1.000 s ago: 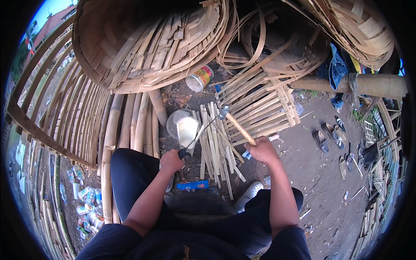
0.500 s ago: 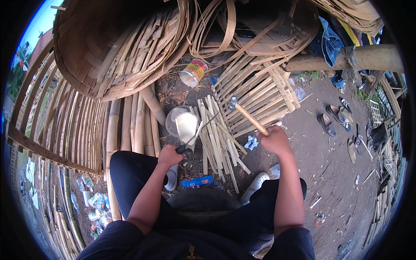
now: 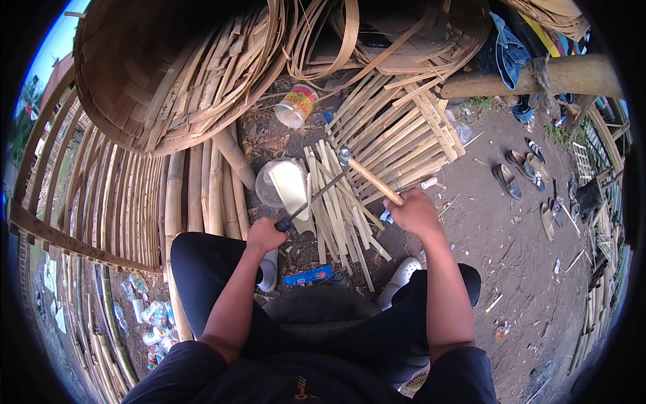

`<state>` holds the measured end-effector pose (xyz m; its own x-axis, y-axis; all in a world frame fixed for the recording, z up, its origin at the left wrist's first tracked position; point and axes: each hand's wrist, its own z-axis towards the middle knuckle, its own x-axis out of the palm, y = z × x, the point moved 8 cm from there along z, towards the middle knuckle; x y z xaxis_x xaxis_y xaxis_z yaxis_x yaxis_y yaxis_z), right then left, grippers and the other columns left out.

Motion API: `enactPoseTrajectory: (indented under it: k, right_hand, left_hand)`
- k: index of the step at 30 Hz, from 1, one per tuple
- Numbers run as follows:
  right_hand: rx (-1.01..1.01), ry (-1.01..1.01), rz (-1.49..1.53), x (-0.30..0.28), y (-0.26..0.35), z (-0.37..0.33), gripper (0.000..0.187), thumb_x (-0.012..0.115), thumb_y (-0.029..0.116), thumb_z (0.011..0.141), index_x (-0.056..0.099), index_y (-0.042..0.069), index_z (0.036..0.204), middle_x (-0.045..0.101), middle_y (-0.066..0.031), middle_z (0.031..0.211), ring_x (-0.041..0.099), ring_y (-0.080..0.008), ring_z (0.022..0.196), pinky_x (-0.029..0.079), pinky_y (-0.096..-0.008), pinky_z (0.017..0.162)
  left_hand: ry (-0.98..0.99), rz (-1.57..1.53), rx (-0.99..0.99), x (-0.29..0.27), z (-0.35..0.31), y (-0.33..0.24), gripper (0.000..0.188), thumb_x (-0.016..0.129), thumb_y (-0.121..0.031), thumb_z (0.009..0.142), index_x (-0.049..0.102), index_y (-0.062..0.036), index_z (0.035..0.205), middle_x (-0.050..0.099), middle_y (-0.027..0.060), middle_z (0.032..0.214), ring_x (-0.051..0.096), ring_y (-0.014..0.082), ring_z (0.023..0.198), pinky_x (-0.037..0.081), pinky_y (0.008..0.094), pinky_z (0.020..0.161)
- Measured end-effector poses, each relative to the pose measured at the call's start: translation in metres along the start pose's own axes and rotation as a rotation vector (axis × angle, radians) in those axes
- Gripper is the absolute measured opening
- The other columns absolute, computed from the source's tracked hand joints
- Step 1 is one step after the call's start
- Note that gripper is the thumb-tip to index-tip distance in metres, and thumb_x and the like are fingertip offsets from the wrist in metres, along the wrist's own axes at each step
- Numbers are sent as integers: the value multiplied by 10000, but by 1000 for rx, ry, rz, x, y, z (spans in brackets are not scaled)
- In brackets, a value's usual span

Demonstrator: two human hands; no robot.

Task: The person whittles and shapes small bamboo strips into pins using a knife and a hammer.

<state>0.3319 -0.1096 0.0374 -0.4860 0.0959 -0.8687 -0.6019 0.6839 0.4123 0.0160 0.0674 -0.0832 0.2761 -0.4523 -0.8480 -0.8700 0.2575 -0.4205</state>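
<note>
In my left hand (image 3: 266, 234) is the black handle of a long knife (image 3: 316, 198), its thin dark blade seen edge-on and slanting away to the right. Under the blade stands a pale split piece of bamboo (image 3: 289, 188), by a whitish round thing (image 3: 268, 192) on the ground. My right hand (image 3: 414, 214) grips the wooden handle of a hammer (image 3: 375, 183). The hammer's metal head is close to the blade's far end; whether they touch I cannot tell. Loose bamboo strips (image 3: 340, 219) lie just right of the knife.
A slatted bamboo panel (image 3: 397, 135) lies beyond the strips. Large woven baskets (image 3: 121, 81) loom at the far left, above bamboo poles (image 3: 195, 195). A tin can (image 3: 296, 106), a blue wrapper (image 3: 308, 275) and several shoes (image 3: 508, 182) are on the dirt ground.
The hammer head has moved left and slightly up, nearer the knife's far end. My left hand has shifted slightly right, and the bamboo piece leans more.
</note>
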Motion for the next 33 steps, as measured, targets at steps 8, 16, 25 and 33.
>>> enactPoseTrajectory:
  k: [8,16,25,33]
  right_hand:
    - [-49,33,-43,25,3,3,477,641,472,829,688,20,972,655,-209,1066,627,-377,1013,501,-432,876]
    - [-16,-12,-34,23,9,-5,455,625,463,842,687,29,964,667,-206,1017,639,-371,986,506,-432,870]
    - [-85,37,-40,55,17,11,478,610,477,855,687,7,896,661,-237,972,638,-388,960,503,-441,858]
    - [-85,85,96,110,22,23,532,620,515,848,683,-12,880,669,-244,916,652,-400,903,515,-455,825]
  left_hand:
    - [-76,-88,-36,-13,1,13,346,724,-351,676,728,-48,842,685,211,824,679,341,831,537,426,787]
    - [-141,-28,-25,-18,-4,12,371,730,-374,718,712,-30,856,674,212,796,678,351,800,535,433,749]
    - [-158,-34,-17,-4,-3,1,367,723,-397,723,716,-64,878,675,206,814,668,364,833,531,441,776]
    - [256,-600,-142,44,-2,14,296,731,-263,786,653,20,755,640,121,638,639,224,542,493,364,531]
